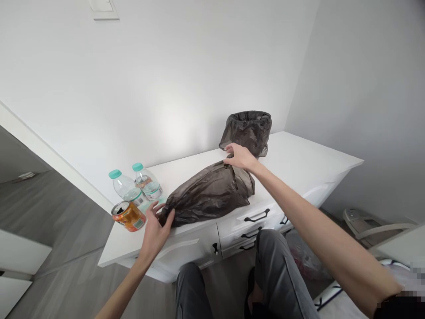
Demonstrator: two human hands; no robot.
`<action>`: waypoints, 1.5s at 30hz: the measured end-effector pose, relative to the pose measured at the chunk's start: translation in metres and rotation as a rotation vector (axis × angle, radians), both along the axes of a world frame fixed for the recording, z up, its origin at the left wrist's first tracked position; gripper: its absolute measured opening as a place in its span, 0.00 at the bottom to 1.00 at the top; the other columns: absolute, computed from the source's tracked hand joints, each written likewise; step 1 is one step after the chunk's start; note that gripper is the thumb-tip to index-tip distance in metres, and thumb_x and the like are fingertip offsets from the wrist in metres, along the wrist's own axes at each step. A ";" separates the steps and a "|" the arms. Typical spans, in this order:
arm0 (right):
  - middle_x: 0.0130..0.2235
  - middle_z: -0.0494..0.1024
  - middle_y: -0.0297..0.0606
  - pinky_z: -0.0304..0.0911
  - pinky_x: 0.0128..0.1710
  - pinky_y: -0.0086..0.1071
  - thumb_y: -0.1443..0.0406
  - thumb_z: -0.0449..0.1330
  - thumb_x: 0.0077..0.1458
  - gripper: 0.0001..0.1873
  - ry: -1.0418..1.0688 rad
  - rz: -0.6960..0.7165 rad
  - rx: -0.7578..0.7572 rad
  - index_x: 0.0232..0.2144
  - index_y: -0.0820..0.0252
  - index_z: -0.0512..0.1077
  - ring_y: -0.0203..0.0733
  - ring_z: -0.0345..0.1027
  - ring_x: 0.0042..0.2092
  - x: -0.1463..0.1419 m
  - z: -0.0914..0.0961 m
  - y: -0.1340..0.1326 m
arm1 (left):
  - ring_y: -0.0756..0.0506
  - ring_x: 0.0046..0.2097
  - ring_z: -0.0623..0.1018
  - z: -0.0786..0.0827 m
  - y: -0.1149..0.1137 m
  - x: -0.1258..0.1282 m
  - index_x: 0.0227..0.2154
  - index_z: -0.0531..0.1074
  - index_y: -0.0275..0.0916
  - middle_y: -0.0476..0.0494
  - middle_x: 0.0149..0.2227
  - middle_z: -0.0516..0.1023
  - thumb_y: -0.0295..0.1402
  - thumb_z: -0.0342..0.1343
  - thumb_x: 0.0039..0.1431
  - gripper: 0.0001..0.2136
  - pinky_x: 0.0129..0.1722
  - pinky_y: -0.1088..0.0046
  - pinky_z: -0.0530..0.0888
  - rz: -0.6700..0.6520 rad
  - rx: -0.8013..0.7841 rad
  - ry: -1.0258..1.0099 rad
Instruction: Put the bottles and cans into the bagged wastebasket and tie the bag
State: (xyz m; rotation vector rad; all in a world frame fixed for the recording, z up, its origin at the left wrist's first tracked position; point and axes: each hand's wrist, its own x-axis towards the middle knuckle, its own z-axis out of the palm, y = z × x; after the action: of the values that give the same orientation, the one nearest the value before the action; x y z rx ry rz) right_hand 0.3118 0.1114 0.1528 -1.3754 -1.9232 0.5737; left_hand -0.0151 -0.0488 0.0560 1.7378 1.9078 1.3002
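Note:
A dark translucent garbage bag (209,192) lies stretched along the front of the white cabinet top. My left hand (156,230) grips its gathered left end, thumb on one side and fingers on the other. At the bag's upper right edge, my right hand (241,157) has thumb and fingers closed around a bit of the plastic. Just behind that hand stands a bin lined with a similar dark bag (250,133), its mouth open upward. Left of my left hand are an orange drink can (129,217) and two clear plastic bottles (126,186) with teal caps.
The white cabinet (305,155) stands against a pale wall, with black-handled drawers (255,217) facing my knees. A light switch (104,9) is on the wall. At lower right are a beige object with a curved handle (375,228) and a clear plastic bag on the floor.

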 end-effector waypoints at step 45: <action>0.72 0.59 0.51 0.50 0.72 0.54 0.54 0.60 0.60 0.44 0.249 -0.089 0.061 0.73 0.61 0.53 0.57 0.50 0.74 -0.025 -0.122 -0.099 | 0.38 0.76 0.55 -0.012 0.061 0.073 0.73 0.55 0.47 0.44 0.74 0.59 0.51 0.46 0.73 0.30 0.74 0.50 0.56 -0.806 0.011 0.910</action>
State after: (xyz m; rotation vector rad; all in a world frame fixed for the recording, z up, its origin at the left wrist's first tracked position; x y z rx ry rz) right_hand 0.2863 0.0126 0.0307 -1.2793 -1.6590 0.6073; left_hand 0.0583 0.0125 0.0443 2.9397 1.1491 0.2129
